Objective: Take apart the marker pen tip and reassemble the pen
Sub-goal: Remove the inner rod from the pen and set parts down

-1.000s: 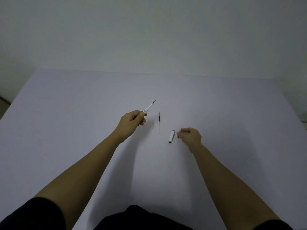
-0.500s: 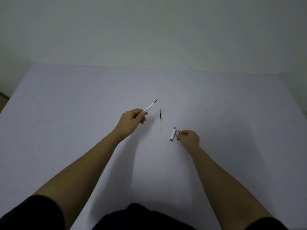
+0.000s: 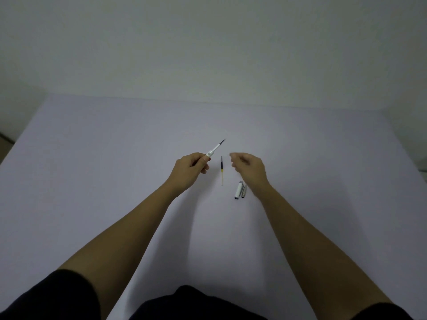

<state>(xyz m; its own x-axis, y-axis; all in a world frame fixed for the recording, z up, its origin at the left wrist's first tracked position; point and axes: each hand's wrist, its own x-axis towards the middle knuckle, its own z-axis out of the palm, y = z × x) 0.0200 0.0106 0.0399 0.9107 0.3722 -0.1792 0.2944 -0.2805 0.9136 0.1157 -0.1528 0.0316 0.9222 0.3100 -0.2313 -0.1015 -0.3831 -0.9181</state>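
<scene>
My left hand (image 3: 189,168) is shut on the white pen body (image 3: 215,149), whose dark pointed tip aims up and to the right, above the table. A thin refill (image 3: 222,170), dark at its far end and yellowish-clear at its near end, lies on the table between my hands. My right hand (image 3: 248,168) hovers just right of the refill, fingers loosely curled and blurred, with nothing seen in it. The white cap (image 3: 238,190) and a small grey piece (image 3: 244,191) lie side by side below that hand's wrist.
The pale lilac table (image 3: 92,181) spreads wide on every side and meets a plain wall at the back. Both forearms reach in from the bottom, with dark sleeves and dark clothing at the lower edge.
My right hand has left the small grey piece beside the cap and moved up and away toward the refill. My left hand with the pen body has hardly moved.
</scene>
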